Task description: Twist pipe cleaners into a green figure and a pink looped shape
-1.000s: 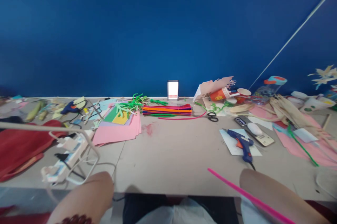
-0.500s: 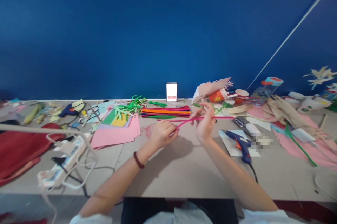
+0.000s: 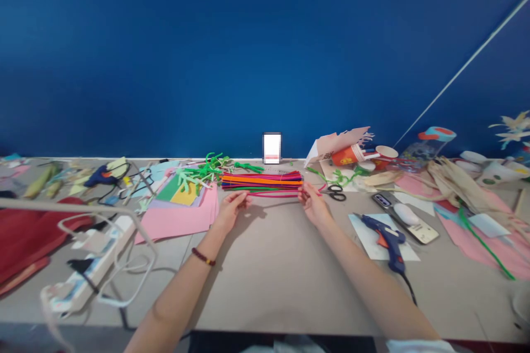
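A pink pipe cleaner (image 3: 273, 195) stretches between my two hands, just in front of a bundle of coloured pipe cleaners (image 3: 260, 180). My left hand (image 3: 232, 208) pinches its left end with the fingers closed. At the other side my right hand (image 3: 313, 204) has closed fingertips on the pink strand, close to the right end of the bundle. A short pink bit shows beyond the right fingers; I cannot tell whether it is the same piece. Black-handled scissors (image 3: 337, 193) lie right of my right hand.
Left of the bundle are green pipe-cleaner shapes (image 3: 211, 168) and pink paper sheets (image 3: 178, 219). A power strip (image 3: 97, 264) with cables lies further left. On the right are a blue glue gun (image 3: 387, 237), a phone (image 3: 426, 231) and paper cups (image 3: 348, 155). A lit screen (image 3: 272, 148) stands at the back.
My hands have moved apart, the left one leftward, and the pink pipe cleaner now lies lower and straighter between them. My right fingers have closed. The scissors have come into view.
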`<state>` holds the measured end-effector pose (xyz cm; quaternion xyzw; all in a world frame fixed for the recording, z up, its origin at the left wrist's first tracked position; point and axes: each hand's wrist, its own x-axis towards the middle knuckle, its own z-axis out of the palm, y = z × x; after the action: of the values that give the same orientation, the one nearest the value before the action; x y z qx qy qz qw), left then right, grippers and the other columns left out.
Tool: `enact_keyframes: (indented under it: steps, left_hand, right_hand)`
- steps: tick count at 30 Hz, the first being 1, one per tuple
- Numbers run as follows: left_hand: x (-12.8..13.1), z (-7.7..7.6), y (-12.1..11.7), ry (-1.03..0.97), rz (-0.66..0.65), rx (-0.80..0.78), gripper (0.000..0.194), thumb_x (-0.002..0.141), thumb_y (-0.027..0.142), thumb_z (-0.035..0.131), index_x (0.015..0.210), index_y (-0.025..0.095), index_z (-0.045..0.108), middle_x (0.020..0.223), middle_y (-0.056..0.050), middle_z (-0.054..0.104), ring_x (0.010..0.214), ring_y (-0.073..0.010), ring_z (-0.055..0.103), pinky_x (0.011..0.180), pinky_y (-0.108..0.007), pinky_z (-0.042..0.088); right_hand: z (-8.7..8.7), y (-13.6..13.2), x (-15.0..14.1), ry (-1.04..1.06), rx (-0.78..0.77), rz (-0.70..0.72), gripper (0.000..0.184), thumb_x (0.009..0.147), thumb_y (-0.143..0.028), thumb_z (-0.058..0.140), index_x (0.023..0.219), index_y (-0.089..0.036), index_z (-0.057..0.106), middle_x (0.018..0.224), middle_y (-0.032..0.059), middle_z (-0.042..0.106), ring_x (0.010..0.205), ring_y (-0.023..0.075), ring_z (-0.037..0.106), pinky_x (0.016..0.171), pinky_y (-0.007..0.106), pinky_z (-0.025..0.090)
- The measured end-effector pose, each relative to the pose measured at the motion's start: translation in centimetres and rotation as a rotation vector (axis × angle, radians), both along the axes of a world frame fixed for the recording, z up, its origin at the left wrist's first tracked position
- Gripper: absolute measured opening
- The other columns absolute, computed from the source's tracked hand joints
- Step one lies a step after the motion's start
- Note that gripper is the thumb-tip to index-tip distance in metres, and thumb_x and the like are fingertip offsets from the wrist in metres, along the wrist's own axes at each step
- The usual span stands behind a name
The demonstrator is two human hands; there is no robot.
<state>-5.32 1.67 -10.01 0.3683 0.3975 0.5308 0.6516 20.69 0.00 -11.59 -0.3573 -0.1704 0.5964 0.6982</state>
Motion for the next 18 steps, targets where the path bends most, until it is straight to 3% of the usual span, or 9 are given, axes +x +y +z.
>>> enact_keyframes:
  steps: [4,7,11,14,16,18]
  left_hand:
    - [-0.9,0.2,0.7,-0.216,0.091,-0.114,0.022,0.065,0.019,0.076,0.086,0.015,0.068,0.081,-0.006,0.072,0.071,-0.0126,0.066,0.06,-0.019,0.05]
    - [-0.7,0.6,0.8,-0.212,0.121,-0.063,0.026,0.064,0.023,0.078,0.088,0.017,0.068,0.081,-0.004,0.07,0.071,-0.012,0.065,0.059,-0.02,0.049]
    - [-0.2,2.5,1.0,0.106,0.287,0.207,0.022,0.067,0.036,0.075,0.072,0.015,0.068,0.053,0.004,0.053,0.049,-0.006,0.046,0.05,-0.018,0.038]
    - [0.7,4.4,1.5,0.438,0.339,0.43,0.024,0.07,0.039,0.071,0.068,0.016,0.068,0.061,0.002,0.054,0.058,-0.0085,0.047,0.055,-0.02,0.039]
    - [1.8,5.1,1.9,0.528,0.276,0.495,0.025,0.07,0.04,0.07,0.068,0.016,0.067,0.068,-0.001,0.059,0.064,-0.0109,0.052,0.058,-0.021,0.041]
    - [3.2,4.9,2.3,0.56,0.108,0.422,0.028,0.075,0.043,0.065,0.072,0.015,0.067,0.059,0.0,0.056,0.055,-0.0109,0.05,0.053,-0.022,0.039]
  right_hand:
    - [-0.1,0.0,0.2,0.001,0.021,-0.064,0.031,0.063,-0.019,0.078,0.087,-0.02,0.058,0.075,0.0016,0.069,0.072,0.0153,0.068,0.063,0.023,0.058]
    - [0.0,-0.3,-0.5,-0.088,0.058,-0.046,0.037,0.061,-0.028,0.081,0.087,-0.02,0.057,0.073,0.0012,0.069,0.065,0.0148,0.067,0.061,0.025,0.057]
    - [1.2,-1.1,-2.0,-0.256,0.168,0.097,0.043,0.063,-0.041,0.08,0.092,-0.02,0.056,0.068,-0.001,0.066,0.053,0.0127,0.061,0.052,0.025,0.053]
    - [2.4,-1.1,-3.0,-0.343,0.225,0.186,0.04,0.068,-0.044,0.075,0.094,-0.021,0.055,0.065,-0.0018,0.065,0.046,0.0122,0.057,0.046,0.024,0.048]
    - [2.8,-0.5,-3.7,-0.364,0.223,0.215,0.037,0.069,-0.045,0.074,0.091,-0.02,0.058,0.066,-0.0004,0.066,0.045,0.0112,0.055,0.046,0.024,0.047]
    - [2.7,0.6,-4.4,-0.365,0.19,0.231,0.035,0.067,-0.046,0.075,0.082,-0.017,0.062,0.071,0.0029,0.068,0.049,0.0101,0.055,0.05,0.023,0.047]
